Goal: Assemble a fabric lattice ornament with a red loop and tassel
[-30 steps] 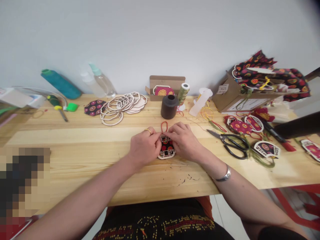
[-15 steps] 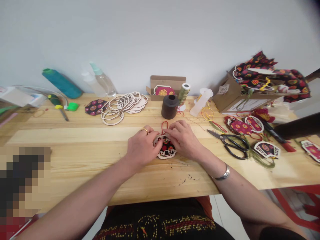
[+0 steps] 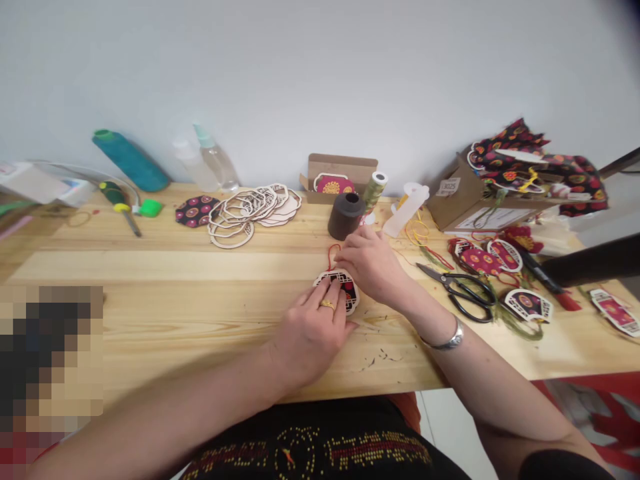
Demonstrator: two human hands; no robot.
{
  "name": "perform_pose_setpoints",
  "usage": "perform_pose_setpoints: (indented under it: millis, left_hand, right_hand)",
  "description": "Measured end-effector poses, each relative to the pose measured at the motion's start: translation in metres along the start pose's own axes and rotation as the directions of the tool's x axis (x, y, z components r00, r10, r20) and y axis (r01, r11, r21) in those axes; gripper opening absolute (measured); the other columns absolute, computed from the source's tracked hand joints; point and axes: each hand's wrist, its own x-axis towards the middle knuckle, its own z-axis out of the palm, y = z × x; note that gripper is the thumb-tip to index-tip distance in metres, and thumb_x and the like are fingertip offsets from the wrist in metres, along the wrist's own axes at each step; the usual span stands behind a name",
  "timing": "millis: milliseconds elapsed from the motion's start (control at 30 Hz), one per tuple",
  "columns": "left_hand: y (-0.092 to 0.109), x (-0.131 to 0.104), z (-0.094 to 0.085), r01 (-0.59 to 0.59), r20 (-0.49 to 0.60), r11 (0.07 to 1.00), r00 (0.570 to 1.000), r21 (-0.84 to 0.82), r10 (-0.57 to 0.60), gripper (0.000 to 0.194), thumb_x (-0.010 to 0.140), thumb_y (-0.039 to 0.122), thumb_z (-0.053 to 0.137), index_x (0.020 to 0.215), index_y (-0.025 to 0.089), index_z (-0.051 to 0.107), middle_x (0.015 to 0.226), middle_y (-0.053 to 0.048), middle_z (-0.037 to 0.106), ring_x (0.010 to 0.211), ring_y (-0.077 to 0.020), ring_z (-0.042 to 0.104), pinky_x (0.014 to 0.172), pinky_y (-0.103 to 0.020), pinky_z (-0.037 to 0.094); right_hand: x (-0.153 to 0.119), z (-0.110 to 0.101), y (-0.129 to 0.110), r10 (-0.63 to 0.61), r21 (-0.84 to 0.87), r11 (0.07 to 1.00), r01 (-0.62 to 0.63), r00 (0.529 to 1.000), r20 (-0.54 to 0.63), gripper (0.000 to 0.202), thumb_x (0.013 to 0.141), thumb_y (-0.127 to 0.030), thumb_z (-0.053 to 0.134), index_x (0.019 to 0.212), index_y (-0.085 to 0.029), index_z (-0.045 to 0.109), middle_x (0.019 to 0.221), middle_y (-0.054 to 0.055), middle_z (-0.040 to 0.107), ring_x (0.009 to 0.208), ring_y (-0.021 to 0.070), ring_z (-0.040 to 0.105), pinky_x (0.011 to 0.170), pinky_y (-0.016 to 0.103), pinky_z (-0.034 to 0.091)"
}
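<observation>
A small framed ornament [image 3: 353, 291], with a pale cut-out wooden border over dark patterned fabric, lies on the wooden table. My left hand [image 3: 311, 331] rests palm down on it, fingers stretched across its face and covering much of the fabric. At the ornament's upper right edge, my right hand [image 3: 374, 268] has its fingers bent and closed together by the base of a red cord loop [image 3: 331, 254]. The fingertips seem to pinch the cord there, though the exact grip is partly hidden. The loop sticks up past the ornament's top.
Behind the hands stand a black thread cone [image 3: 345, 219] and a green spool [image 3: 376, 190]. Black scissors [image 3: 465, 293] lie at right, near finished ornaments [image 3: 527, 305] and a cardboard box [image 3: 453, 193]. Wooden frames [image 3: 255, 207] are piled at back left, near a screwdriver [image 3: 120, 205].
My left hand has moved from the ornament's left edge and now lies flat over its face. My right hand stays near the cord. The view has shifted slightly.
</observation>
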Motion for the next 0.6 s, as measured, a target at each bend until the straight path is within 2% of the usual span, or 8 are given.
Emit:
perform_pose_setpoints:
  millis: [133,267,600]
  left_hand:
    - [0.003,-0.004,0.008,0.016,0.095,1.000,0.995,-0.018,-0.014,0.042,0.085,0.030,0.057,0.112,-0.001,0.063,0.116,-0.025,0.065,0.109,-0.0344,0.062,0.084,-0.042,0.056]
    - [0.004,-0.007,0.012,-0.004,0.174,1.000,0.985,-0.014,0.006,0.040,0.087,0.027,0.055,0.113,-0.002,0.062,0.117,-0.027,0.064,0.111,-0.0364,0.060,0.080,-0.043,0.057]
    - [0.002,-0.008,0.015,-0.073,0.158,0.997,0.985,0.034,0.067,0.031,0.084,0.009,0.051,0.110,-0.002,0.063,0.113,-0.028,0.065,0.108,-0.0372,0.062,0.076,-0.043,0.059]
  right_hand:
    - [0.006,0.001,-0.004,-0.033,-0.005,0.999,0.033,0.996,0.079,0.023,0.089,-0.024,0.055,0.071,-0.018,0.068,0.083,0.005,0.063,0.088,0.0201,0.041,0.076,0.037,0.023]
    - [0.008,0.003,-0.004,-0.057,0.013,0.998,0.056,0.992,0.109,0.022,0.089,-0.021,0.055,0.071,-0.018,0.068,0.085,0.005,0.064,0.088,0.0208,0.042,0.074,0.037,0.023]
    - [0.013,0.013,0.000,-0.114,-0.011,0.993,0.117,0.984,0.138,0.021,0.086,-0.015,0.054,0.073,-0.019,0.070,0.085,0.006,0.065,0.088,0.0217,0.043,0.070,0.037,0.022]
